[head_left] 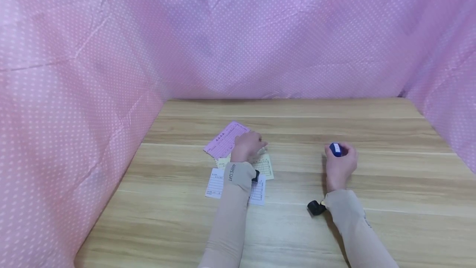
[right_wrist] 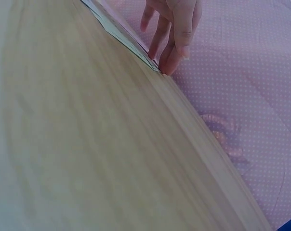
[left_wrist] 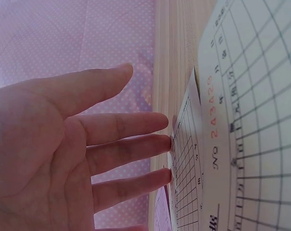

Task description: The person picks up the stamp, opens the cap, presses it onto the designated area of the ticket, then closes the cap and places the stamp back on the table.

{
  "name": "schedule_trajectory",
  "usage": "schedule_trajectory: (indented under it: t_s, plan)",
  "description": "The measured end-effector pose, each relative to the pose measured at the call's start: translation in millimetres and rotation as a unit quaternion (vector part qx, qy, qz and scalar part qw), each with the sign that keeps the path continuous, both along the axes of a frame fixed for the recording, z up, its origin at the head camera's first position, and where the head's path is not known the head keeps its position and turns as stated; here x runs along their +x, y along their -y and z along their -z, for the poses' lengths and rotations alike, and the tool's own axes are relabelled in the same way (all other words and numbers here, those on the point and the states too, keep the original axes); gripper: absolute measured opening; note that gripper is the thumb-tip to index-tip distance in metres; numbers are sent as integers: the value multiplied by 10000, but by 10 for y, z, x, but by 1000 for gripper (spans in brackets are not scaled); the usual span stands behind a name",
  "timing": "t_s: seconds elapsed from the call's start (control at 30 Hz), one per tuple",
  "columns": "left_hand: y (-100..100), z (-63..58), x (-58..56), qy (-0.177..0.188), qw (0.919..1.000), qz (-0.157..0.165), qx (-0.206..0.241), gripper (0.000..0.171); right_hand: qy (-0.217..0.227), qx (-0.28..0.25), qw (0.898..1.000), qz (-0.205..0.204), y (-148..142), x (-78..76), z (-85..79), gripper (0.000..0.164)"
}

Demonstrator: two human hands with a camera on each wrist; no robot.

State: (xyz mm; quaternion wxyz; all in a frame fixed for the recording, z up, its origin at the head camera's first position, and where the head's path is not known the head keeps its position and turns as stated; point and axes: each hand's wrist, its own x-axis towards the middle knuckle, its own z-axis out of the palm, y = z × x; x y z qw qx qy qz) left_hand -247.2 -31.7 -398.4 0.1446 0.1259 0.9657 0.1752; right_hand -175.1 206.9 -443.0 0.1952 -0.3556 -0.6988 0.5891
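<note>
My left hand [head_left: 247, 144] is over several printed slips on the table, and its extended fingers [left_wrist: 131, 148] touch a gridded one. A purple slip [head_left: 222, 142] lies under and left of it, a pale yellow slip [head_left: 265, 166] sits nearer, and a white slip [head_left: 214, 184] is nearest, partly hidden by the forearm. In the left wrist view a gridded slip [left_wrist: 261, 110] with a red number fills the right side. Farther right, my right hand [head_left: 340, 166] grips a small dark blue object with a white label [head_left: 336, 149] between thumb and fingers; its kind is unclear.
The wood-grain table [head_left: 290, 226] extends around both arms. Pink dotted cloth [head_left: 260, 44] hangs behind it and at both sides. Each wrist wears a small black camera, the right one [head_left: 315, 208] jutting out to the left just above the tabletop.
</note>
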Motion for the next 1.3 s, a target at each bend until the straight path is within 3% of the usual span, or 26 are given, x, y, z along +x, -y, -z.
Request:
schedule_trajectory:
  t_s: [0.2, 0.6, 0.87, 1.1, 1.3]
  plan:
    - [0, 17, -4, -12, 10000, -9, 13, 43, 132, -82, 9999, -71, -10, -3, 21, 48]
    - [-1, 18, -12, -10, 10000, 79, -25, 43, 222, 321, 9979, -517, -17, 6, 17, 48]
    - [41, 16, -43, -15, 9995, 113, 305, 40, 340, 262, 9961, -771, -14, -12, 19, 50]
    - [168, 36, -80, -226, 9947, -295, 962, 45, 349, 272, 9954, -847, -7, -14, 21, 50]
    - [309, 19, -122, -590, 9915, -512, 1043, 43, 341, 297, 9952, -863, -11, -11, 28, 50]
